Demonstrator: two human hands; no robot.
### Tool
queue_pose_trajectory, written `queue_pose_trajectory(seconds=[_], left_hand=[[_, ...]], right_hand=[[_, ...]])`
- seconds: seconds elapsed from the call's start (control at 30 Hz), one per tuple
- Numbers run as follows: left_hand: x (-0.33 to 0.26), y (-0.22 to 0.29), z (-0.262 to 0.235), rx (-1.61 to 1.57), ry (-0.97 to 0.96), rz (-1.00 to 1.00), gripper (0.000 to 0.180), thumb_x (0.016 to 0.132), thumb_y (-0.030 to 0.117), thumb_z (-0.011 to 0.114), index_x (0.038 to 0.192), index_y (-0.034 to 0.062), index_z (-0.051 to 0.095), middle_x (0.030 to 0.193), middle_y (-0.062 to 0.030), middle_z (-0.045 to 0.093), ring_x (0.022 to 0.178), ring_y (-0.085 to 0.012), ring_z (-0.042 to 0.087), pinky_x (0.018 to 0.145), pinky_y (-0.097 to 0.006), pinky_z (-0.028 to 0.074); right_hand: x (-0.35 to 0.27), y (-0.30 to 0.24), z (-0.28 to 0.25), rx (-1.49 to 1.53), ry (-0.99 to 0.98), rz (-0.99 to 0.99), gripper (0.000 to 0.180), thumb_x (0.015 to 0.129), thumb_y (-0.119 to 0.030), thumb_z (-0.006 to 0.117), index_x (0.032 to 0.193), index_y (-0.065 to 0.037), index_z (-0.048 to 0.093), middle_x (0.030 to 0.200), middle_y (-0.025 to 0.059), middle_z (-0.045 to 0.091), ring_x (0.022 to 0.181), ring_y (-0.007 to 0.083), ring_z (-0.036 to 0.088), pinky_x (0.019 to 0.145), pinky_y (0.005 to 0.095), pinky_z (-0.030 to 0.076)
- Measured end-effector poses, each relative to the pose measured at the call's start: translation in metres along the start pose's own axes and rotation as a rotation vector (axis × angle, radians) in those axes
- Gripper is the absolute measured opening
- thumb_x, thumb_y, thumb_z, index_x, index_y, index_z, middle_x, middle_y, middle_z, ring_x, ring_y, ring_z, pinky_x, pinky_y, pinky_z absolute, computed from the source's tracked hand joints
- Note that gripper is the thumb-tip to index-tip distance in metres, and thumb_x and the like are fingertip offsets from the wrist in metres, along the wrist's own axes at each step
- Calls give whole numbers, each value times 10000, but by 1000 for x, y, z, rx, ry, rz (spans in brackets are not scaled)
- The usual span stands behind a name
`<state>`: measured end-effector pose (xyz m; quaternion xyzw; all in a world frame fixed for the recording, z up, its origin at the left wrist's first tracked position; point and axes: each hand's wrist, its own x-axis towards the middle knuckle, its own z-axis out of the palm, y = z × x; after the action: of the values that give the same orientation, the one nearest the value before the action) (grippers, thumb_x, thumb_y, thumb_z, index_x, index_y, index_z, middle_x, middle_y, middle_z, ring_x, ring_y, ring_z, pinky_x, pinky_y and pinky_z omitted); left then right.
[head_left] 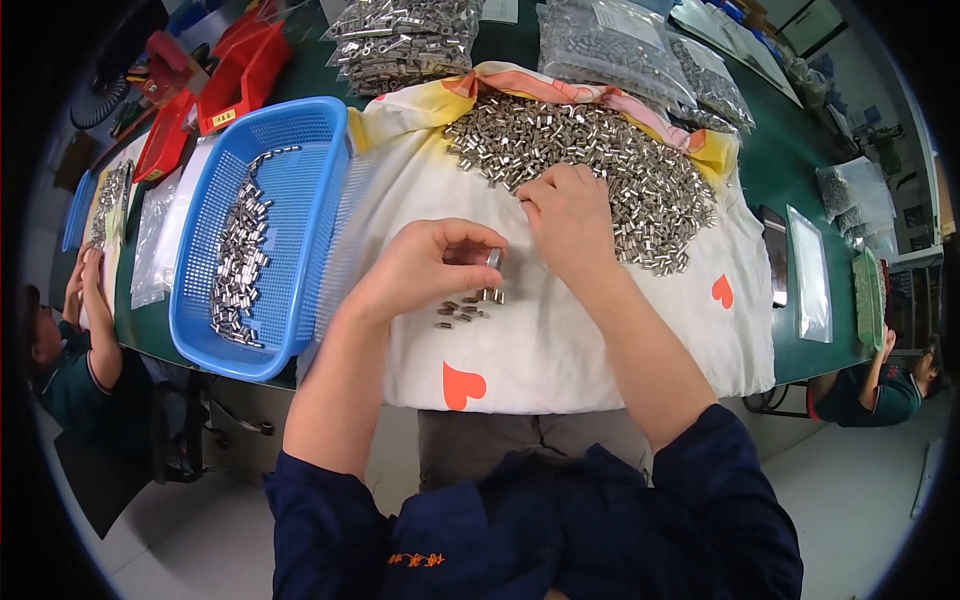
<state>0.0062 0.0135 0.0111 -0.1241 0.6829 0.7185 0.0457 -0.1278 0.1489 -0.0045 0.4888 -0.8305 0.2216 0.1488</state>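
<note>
My left hand (430, 262) is closed in a pinch, with a short shiny metal cylinder (494, 258) between thumb and fingers. Just under it, a few loose metal cylinders (462, 312) lie on the white cloth (550, 345) with red hearts. At the near left edge of a large pile of the same small cylinders (645, 185), my right hand (572, 222) has its fingers curled together. Whatever sits in its fingertips is hidden. To the left stands a blue mesh basket (190, 290) holding a spread of cylinders along its bottom.
Clear bags of metal parts (405, 45) are stacked at the back, with more bags (615, 55) to their right. Red bins (245, 75) stand at the far left. A phone (775, 255) lies right of the cloth. Other people (75, 365) work at both sides.
</note>
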Motion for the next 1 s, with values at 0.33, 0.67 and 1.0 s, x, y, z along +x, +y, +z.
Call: queue_pose_trajectory(seconds=[0.33, 0.67, 1.0], left_hand=[[4, -5, -2, -56, 25, 56, 305, 725, 10, 677, 1020, -7, 598, 820, 5, 595, 731, -42, 546, 681, -189, 468], [7, -10, -7, -193, 106, 96, 346, 747, 0, 657, 1076, -26, 552, 913, -44, 616, 815, -96, 583, 737, -210, 471], [8, -10, 2, -72, 178, 95, 327, 749, -5, 658, 1060, -45, 565, 934, -74, 628, 833, -104, 596, 727, -217, 483]], right_hand=[[0, 1, -2, 100, 14, -51, 89, 708, -75, 632, 795, -93, 638, 827, 20, 571, 845, 197, 527, 744, 336, 407], [-7, -18, -29, 901, -321, 310, 112, 753, -74, 592, 851, -61, 642, 772, 62, 607, 724, 170, 598, 638, 261, 476], [-18, -27, -16, 496, 61, -21, 64, 723, -81, 612, 777, -47, 618, 736, 69, 592, 703, 247, 562, 651, 328, 461]])
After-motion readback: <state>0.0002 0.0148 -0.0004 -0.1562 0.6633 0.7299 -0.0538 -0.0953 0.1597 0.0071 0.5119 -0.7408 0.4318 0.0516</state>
